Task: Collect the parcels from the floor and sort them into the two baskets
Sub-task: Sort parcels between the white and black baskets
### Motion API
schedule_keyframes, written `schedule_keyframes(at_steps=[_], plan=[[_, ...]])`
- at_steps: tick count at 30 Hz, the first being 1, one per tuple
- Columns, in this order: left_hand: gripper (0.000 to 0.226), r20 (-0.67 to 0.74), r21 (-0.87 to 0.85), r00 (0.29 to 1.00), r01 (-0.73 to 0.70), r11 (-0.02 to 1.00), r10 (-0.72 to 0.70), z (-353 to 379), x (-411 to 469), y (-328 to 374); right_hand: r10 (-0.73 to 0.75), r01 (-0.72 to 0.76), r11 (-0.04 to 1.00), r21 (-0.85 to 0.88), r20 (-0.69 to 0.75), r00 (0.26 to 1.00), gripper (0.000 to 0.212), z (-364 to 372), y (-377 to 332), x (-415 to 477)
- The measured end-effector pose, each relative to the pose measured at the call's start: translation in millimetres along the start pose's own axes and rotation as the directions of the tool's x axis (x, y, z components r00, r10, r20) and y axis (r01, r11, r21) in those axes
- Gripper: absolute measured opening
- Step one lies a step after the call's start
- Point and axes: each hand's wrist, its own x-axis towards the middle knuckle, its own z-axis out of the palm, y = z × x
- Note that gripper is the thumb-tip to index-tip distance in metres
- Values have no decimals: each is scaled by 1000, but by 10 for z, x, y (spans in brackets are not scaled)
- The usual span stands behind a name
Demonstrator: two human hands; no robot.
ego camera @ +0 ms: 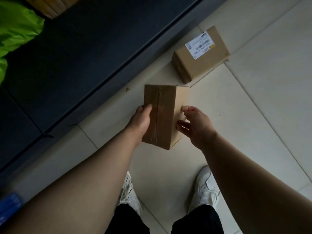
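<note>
A small brown cardboard parcel (164, 114) with tape along its seam is held above the pale tiled floor, in the middle of the view. My left hand (141, 119) grips its left side, thumb on the taped face. My right hand (194, 122) is at its right side, fingertips touching the lighter face, fingers spread. A second, larger cardboard parcel (200, 54) with a white shipping label lies on the floor further ahead, to the right. No basket is in sight.
A dark wall or cabinet base (81, 53) runs diagonally along the left. Something bright green (15, 31) sits at the top left, a blue object (10, 203) at the bottom left. My white shoes (206, 188) stand on the tiles below.
</note>
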Motion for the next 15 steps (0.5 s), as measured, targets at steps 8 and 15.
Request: schedule_keyframes(at_steps=[8,15], plan=[[54,-191,110,974,144,983,-121,340,293,62,-30,39,979,-199,51,998,34,-208,-45,263],[48,-502,297,764,-288,910,405,375,198,572,-399,320,877,-359,-171,901,47,-404,-494,560]])
